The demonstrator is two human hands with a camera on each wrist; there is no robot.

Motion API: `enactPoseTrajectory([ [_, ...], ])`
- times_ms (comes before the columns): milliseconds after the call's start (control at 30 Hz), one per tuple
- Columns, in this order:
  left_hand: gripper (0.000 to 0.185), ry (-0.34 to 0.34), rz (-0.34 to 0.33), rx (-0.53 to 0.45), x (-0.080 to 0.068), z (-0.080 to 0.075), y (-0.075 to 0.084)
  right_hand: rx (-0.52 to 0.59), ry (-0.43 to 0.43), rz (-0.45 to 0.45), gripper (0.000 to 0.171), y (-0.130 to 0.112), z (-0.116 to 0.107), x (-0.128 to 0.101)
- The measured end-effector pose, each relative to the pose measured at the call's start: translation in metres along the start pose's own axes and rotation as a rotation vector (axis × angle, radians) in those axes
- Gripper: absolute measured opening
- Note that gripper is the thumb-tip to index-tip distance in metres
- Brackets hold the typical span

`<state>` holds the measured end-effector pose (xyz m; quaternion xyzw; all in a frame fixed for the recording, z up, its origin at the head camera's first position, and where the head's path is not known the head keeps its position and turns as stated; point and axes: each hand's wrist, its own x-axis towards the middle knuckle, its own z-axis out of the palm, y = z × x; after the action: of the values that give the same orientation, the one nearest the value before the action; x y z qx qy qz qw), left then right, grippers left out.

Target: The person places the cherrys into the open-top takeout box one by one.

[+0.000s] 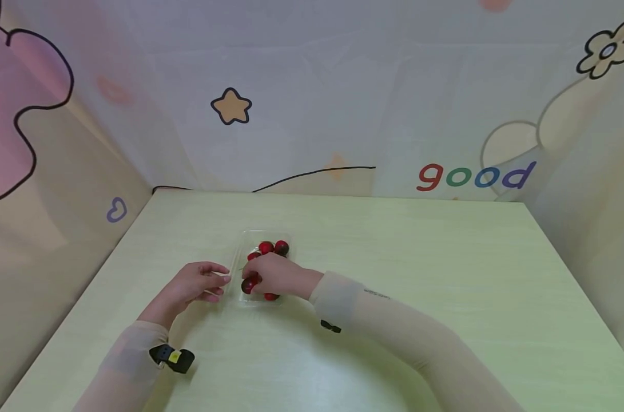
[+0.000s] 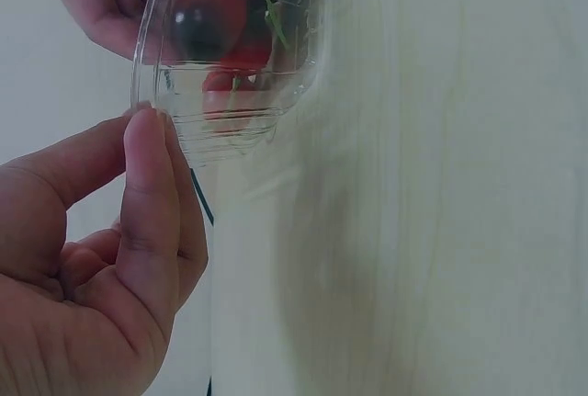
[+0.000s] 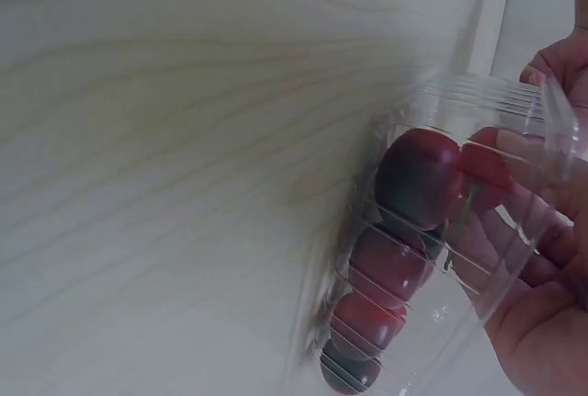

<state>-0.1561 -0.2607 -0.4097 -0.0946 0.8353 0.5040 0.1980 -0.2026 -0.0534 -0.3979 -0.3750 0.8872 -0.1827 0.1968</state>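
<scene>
A clear plastic box (image 1: 246, 236) holding several dark red cherries (image 1: 266, 247) stands on the table, left of the middle. My left hand (image 1: 195, 281) is at the box's left edge; in the left wrist view its thumb (image 2: 152, 171) and a finger pinch the rim. My right hand (image 1: 279, 276) reaches down into the box from the right, fingers curled among the fruit. Through the clear wall in the right wrist view, a red cherry (image 3: 485, 168) with a green stem sits between its fingers. Part of that grip is hidden behind the wall and other cherries.
The pale wooden table (image 1: 420, 274) stretches around the box on all sides. Behind it hangs a printed cloth backdrop (image 1: 312, 103) with a star, a flower and the word "good". Black straps with small devices (image 1: 173, 357) sit on both sleeves.
</scene>
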Motion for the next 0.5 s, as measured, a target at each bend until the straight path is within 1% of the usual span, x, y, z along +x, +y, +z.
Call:
enactPoseTrajectory([
  [167, 0.045, -0.002, 0.004, -0.001, 0.0, 0.0, -0.001, -0.024, -0.026, -0.001, 0.035, -0.002, 0.004, 0.005],
  [500, 0.043, 0.003, -0.007, 0.008, 0.001, 0.001, -0.001, -0.08, -0.039, -0.068, 0.031, -0.003, 0.013, 0.008],
])
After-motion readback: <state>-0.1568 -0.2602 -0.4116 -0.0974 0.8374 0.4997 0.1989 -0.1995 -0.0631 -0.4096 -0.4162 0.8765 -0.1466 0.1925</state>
